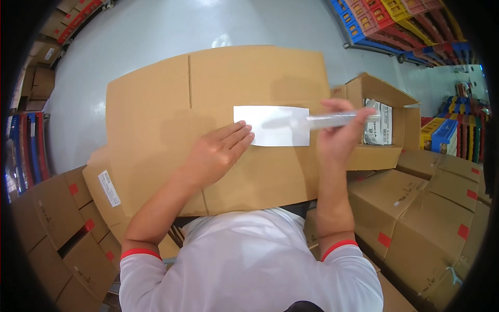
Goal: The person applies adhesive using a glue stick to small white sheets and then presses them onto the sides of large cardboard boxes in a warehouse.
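Observation:
A white rectangular sheet of paper (273, 134) lies on a large flat piece of cardboard (156, 105) in front of me. My left hand (222, 150) rests palm down on the cardboard, its fingertips on the sheet's left edge. In my right hand (343, 126) is a brush-like tool (331, 120) with a thick, pale, shiny handle. Its far end reaches left over the paper and is blurred, so whether it touches the sheet cannot be told.
An open carton (382, 156) at the right holds printed labels or packets (384, 121). Sealed cartons are stacked at right (432, 218) and left (58, 210). Coloured plastic crates (374, 19) stand at the upper right, beyond the grey floor (156, 31).

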{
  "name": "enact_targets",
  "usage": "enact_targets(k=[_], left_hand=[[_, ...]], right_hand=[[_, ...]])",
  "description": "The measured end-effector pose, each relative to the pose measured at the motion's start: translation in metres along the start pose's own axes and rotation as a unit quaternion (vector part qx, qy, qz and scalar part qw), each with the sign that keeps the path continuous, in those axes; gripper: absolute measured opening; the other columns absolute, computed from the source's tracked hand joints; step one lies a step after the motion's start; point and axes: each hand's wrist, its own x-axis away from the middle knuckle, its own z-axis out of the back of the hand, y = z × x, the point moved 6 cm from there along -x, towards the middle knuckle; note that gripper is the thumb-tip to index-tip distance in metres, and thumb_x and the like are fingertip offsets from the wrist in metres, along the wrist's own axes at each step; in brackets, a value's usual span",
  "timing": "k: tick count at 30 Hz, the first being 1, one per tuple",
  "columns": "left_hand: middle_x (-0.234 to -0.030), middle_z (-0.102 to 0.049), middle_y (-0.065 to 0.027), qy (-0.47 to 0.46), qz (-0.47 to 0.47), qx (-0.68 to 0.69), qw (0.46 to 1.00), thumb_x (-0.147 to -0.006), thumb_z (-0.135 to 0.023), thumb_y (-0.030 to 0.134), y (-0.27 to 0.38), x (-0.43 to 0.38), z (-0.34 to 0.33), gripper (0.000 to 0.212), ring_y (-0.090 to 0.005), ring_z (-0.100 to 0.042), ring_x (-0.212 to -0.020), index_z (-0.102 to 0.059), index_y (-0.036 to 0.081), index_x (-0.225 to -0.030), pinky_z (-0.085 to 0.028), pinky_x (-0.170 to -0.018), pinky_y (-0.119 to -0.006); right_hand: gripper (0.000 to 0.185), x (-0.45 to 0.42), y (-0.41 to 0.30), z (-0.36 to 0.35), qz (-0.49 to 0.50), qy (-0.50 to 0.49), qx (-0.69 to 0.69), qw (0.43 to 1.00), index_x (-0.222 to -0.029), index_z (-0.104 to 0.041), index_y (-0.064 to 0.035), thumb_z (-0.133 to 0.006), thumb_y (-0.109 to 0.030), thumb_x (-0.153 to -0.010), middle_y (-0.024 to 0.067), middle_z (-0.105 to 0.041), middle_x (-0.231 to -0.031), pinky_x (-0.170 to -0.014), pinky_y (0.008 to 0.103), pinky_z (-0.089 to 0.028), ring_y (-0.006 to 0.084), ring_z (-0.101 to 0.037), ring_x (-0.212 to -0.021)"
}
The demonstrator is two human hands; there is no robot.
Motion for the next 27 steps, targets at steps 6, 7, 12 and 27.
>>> enact_targets(k=[6,7,12,27], left_hand=[[-0.121,-0.075,-0.0108,-0.022,0.015,-0.003,1.000,-0.084,-0.073,0.004,0.006,0.005,0.003,0.031,-0.0276,-0.071,-0.117,-0.075,0.003,-0.115,-0.061,-0.093,-0.037],[-0.122,-0.074,-0.0117,-0.021,0.016,0.001,1.000,-0.085,-0.074,0.006,0.007,0.005,0.005,0.034,-0.0292,-0.070,-0.118,-0.073,0.003,-0.118,-0.059,-0.095,-0.039],[-0.139,-0.064,-0.0151,-0.079,0.043,0.074,0.993,-0.087,-0.077,0.021,0.032,-0.004,-0.009,0.052,-0.0321,-0.059,-0.133,-0.065,0.005,-0.134,-0.051,-0.108,-0.046],[-0.160,-0.046,-0.0154,-0.145,0.015,-0.021,0.989,-0.095,-0.062,0.060,0.071,-0.011,-0.041,0.073,-0.0354,-0.034,-0.154,-0.055,0.015,-0.152,-0.025,-0.124,-0.063]], right_hand=[[0.041,-0.007,0.054,-0.059,-0.061,-0.055,-0.126,0.989,-0.128,-0.061,0.0025,-0.074,-0.024,-0.100,0.0140,-0.073,-0.108,-0.094,0.0371,-0.056,0.0234,-0.071,-0.095],[0.041,-0.007,0.056,-0.059,-0.064,-0.060,-0.125,0.988,-0.128,-0.061,0.0025,-0.074,-0.024,-0.100,0.0140,-0.073,-0.108,-0.094,0.0371,-0.056,0.0234,-0.071,-0.095],[0.032,-0.009,0.062,-0.063,-0.063,-0.079,-0.104,0.989,-0.127,-0.060,0.0016,-0.071,-0.013,-0.101,0.0131,-0.072,-0.107,-0.089,0.0384,-0.058,0.0226,-0.071,-0.094],[0.022,0.008,0.008,-0.080,-0.013,-0.143,0.128,0.981,-0.114,-0.064,0.0039,-0.074,-0.007,-0.098,0.0150,-0.074,-0.107,-0.085,0.0342,-0.061,0.0202,-0.072,-0.092]])
